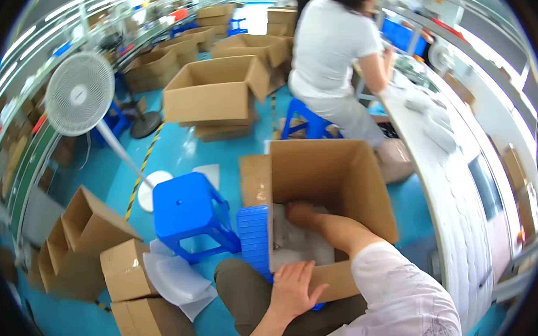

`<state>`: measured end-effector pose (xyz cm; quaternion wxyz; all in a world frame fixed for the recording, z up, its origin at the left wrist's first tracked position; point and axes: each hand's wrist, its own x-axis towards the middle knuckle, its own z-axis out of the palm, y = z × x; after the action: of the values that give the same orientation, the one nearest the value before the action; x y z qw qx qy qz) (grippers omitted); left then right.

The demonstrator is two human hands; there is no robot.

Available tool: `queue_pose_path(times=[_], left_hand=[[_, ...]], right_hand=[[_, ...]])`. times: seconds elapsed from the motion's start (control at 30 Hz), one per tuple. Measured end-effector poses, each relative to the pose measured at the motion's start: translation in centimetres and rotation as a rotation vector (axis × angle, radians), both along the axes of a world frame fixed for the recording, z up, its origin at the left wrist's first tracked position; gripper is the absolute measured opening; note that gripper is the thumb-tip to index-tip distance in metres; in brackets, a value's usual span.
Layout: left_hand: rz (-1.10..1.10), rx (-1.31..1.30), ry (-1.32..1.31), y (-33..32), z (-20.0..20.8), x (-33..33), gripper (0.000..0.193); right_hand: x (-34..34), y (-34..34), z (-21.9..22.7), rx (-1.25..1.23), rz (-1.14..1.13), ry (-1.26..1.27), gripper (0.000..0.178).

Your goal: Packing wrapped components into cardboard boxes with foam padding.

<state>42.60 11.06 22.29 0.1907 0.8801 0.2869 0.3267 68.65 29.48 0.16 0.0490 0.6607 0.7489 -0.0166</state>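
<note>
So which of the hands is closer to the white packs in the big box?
The right. The right hand is down inside the box, at the white packs; the left hand is at the near edge.

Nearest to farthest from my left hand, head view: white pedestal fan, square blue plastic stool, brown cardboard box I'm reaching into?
1. Brown cardboard box: touching your left hand.
2. Square blue plastic stool: left.
3. White pedestal fan: farther left.

Left hand (292, 289) palm down, thumb splayed; right arm (345, 232) extended forward, right hand (300, 214) blurred, fingertips hidden.
</note>
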Motion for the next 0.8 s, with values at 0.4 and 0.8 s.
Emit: queue_pose_path(times=[0.4,0.8], left_hand=[[0.065,0.12,0.073,0.3,-1.0,0.3,0.053],[0.143,0.144,0.042,0.2,-0.9,2.9,0.023]], right_hand=[[-11.1,-2.2,38.1,-0.511,0.853,-0.662,0.021],[27.8,-22.2,38.5,0.576,-0.405,0.029,0.025]])
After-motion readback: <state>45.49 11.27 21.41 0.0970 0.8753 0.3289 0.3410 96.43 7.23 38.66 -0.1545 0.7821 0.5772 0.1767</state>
